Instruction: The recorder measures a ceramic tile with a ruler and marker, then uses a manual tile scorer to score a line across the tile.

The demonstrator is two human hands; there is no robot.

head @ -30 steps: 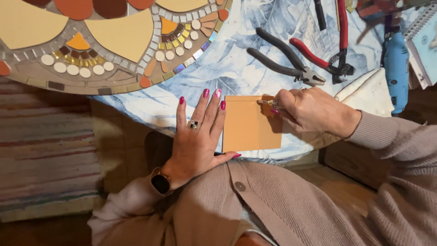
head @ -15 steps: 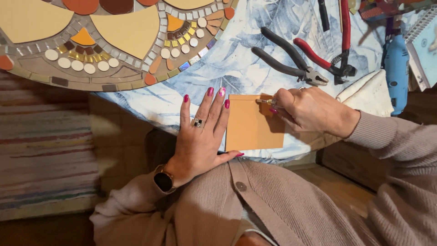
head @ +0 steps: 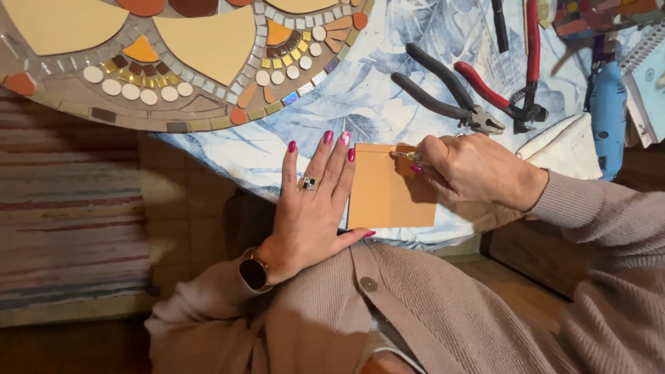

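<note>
Centre frame, the left hand (head: 309,208) lies flat and open, fingers spread, its fingertips and thumb on the left edge of the orange square tile (head: 390,188), which sits at the near rim of the bench (head: 360,97). The right hand (head: 478,170) is closed around a small metal-tipped tool (head: 405,156), pressed to the tile's upper right corner; most of that tool is buried in the fist, so its kind is hard to tell. Just above, grey-handled pliers (head: 443,90) and red-handled pliers (head: 509,83) lie near each other, the red ones cut off by the top edge. Upper left, a round mosaic panel (head: 173,62) runs out of frame. Far right, a blue tool (head: 608,111) and a spiral notebook (head: 648,83) are only partly visible.
</note>
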